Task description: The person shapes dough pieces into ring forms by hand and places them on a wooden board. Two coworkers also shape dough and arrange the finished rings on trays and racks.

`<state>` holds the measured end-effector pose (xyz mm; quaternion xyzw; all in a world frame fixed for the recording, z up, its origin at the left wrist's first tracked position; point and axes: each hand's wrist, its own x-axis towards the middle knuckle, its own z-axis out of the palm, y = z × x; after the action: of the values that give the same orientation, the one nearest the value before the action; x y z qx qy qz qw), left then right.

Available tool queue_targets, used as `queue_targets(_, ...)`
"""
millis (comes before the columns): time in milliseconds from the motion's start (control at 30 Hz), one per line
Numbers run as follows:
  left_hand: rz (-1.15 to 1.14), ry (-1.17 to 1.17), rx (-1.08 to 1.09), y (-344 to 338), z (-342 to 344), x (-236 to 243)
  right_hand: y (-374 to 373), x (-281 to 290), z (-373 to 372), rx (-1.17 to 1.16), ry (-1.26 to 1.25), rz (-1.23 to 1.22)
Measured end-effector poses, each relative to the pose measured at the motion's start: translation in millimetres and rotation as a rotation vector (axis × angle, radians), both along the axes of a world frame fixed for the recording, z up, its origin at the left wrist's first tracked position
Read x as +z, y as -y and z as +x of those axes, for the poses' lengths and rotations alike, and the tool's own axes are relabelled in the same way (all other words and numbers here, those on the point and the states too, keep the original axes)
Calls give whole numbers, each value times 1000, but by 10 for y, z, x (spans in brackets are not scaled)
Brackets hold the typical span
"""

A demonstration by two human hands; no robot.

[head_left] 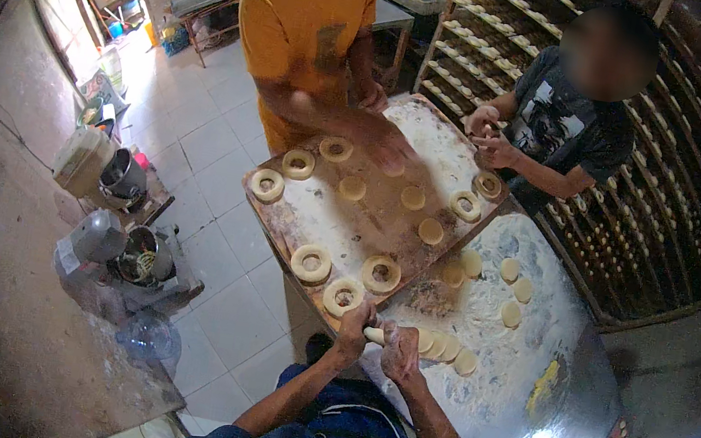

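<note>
A pale dough strip point(373, 335) spans my two hands at the near edge of a board point(381, 223); my left hand point(351, 334) and right hand point(400, 351) curl closed around its ends. Dough discs point(437, 346) overlap beside my right, on a floured table point(477, 403); dough rings point(297, 263) lie on the board.

Dough roll point(374, 334): was partly hidden by left grip point(351, 336) and right grip point(401, 352). Orange-shirted person point(307, 20): head was blurred, cut by upper edge. Dark-shirted person point(578, 130): head was blurred. Rack point(439, 30): top was cut off.
</note>
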<state>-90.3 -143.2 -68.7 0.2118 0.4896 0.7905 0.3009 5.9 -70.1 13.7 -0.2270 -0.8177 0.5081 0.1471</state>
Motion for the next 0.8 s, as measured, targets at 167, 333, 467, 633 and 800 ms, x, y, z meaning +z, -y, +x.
queue_targets(167, -158, -235, 23, 161, -246, 249, -19, -49, -192, 145, 336, 213)
queue_targets(333, -191, -168, 26, 233, -263, 110, 159, -761, -17, 93, 130, 164)
queue_targets(467, -193, 199, 32, 257, -409, 375, 186, -496, -260, 39, 121, -237)
queue_targets(633, -228, -32, -53, 214, -774, -180, 76, -455, -528, -222, -110, -527)
queue_targets(800, -508, -270, 159, -216, -1585, 327, -620, -58, -1167, -57, 49, -23)
